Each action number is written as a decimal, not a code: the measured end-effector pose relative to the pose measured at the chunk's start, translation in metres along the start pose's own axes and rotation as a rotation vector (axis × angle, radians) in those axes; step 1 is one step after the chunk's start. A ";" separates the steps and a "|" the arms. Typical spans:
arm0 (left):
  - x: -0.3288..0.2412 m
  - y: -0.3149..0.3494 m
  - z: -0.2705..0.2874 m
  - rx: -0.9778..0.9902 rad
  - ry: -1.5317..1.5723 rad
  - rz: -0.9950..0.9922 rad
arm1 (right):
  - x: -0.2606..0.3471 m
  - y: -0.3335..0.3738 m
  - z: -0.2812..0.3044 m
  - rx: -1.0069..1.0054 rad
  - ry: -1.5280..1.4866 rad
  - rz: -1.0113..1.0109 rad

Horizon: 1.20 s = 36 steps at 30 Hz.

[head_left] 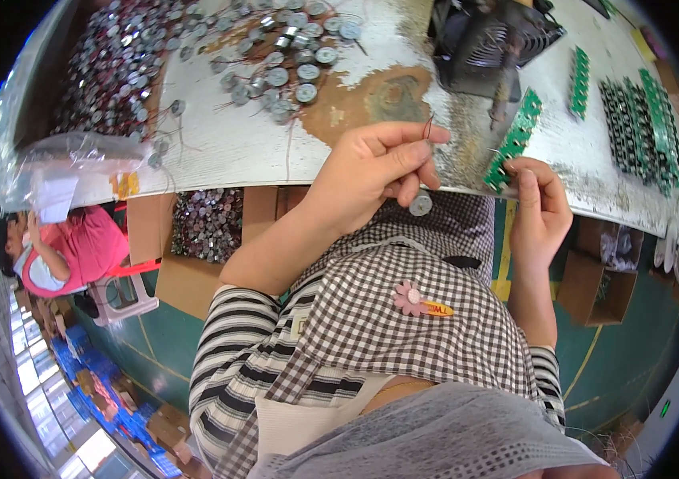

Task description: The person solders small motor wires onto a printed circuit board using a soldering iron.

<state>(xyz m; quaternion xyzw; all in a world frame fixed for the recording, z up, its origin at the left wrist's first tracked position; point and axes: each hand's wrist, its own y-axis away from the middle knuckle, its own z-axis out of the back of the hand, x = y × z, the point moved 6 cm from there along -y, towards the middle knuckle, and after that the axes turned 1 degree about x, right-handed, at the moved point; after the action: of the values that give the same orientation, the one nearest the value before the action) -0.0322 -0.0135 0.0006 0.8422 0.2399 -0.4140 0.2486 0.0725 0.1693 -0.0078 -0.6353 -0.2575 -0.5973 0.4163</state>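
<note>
Currently, the left hand point(379, 164) pinches thin dark red wires point(429, 126), with 1 round silver motor point(420, 205) just on the near side of its fingers; the right hand point(540, 199) pinches 1 green circuit strip point(517, 137) by its near end.

A worn white worktable point(227, 152) spans twelve o'clock, yellow-lined green floor point(623, 363) lies at four, and bright windows point(29, 377) stand at eight.
</note>
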 end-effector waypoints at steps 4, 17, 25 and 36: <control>0.017 -0.013 0.001 -0.063 0.066 0.078 | 0.004 0.008 -0.009 0.053 0.039 0.262; 0.017 -0.024 -0.008 -0.178 -0.271 -0.051 | 0.015 -0.004 -0.019 0.012 0.152 0.432; 0.008 -0.036 -0.019 -0.109 -0.300 -0.153 | 0.022 -0.010 -0.016 0.052 0.033 0.489; 0.004 -0.049 -0.025 -0.092 -0.291 -0.194 | 0.025 -0.016 -0.012 0.061 0.096 0.524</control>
<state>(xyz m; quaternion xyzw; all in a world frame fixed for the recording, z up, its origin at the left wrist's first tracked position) -0.0454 0.0398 -0.0001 0.7339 0.3002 -0.5423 0.2777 0.0562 0.1633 0.0197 -0.6385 -0.0821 -0.4903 0.5875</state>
